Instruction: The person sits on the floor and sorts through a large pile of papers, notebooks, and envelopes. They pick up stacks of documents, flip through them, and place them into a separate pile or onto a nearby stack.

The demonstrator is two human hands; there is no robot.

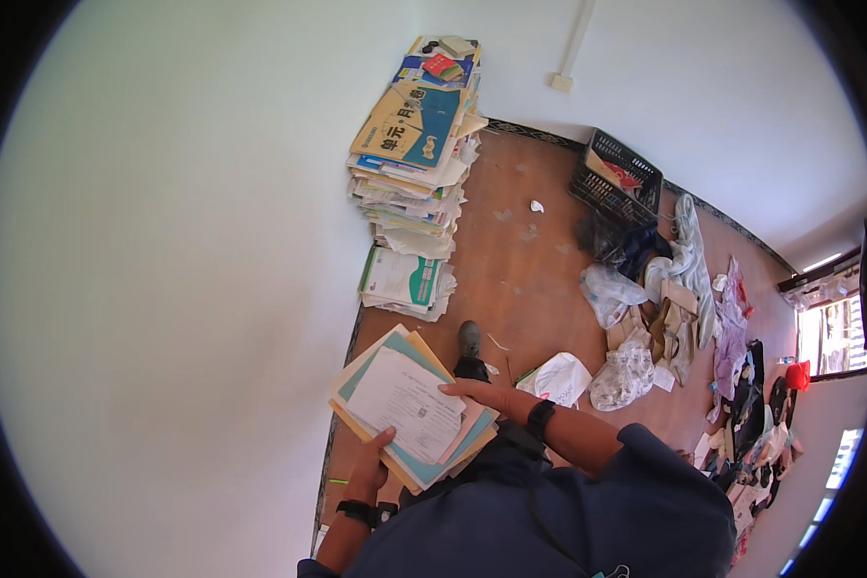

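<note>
My left hand and my right hand hold a bundle of papers and folders between them, in front of my body. White printed sheets lie on top, with blue-green, pink and yellow ones showing under them. My left thumb rests on the lower left edge, my right thumb on the upper right part; the other fingers are mostly hidden. Beyond the bundle, a low stack of papers with a green and white cover stands by the wall. Behind it rises a tall stack of books and papers, a yellow and blue booklet near its top.
A black plastic crate stands by the far wall. Plastic bags, beige bags and clothes lie on the floor to the right. A white bag is near my right forearm. Paper scraps dot the reddish-brown floor.
</note>
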